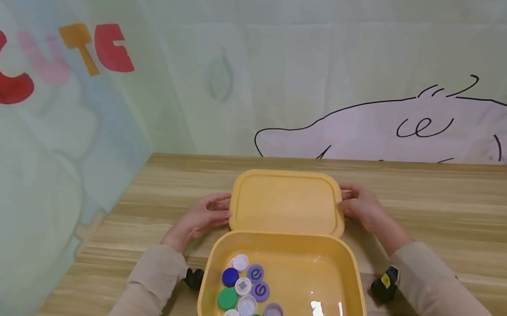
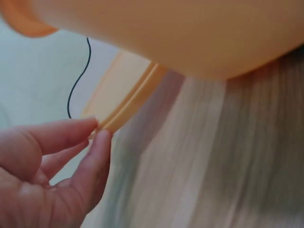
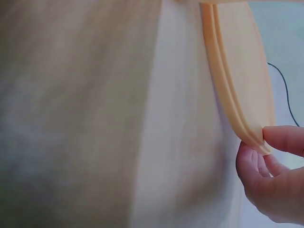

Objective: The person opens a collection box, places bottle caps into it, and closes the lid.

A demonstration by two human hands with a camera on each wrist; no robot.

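Both hands hold a yellow rectangular lid with rounded corners, just behind a yellow plastic box. At the lid's left edge, my left hand pinches the rim between thumb and fingers, as the left wrist view also shows. My right hand pinches the opposite edge; in the right wrist view its thumb and fingers lie on either side of the rim. Inside the uncovered box, several bottle caps lie in the left half: green caps, a blue cap, white caps and purple caps.
The box stands on a wood-grain table. Behind the table hangs a pale printed curtain with coloured letters and a line drawing. Black devices are worn at the wrists, close to the box's sides.
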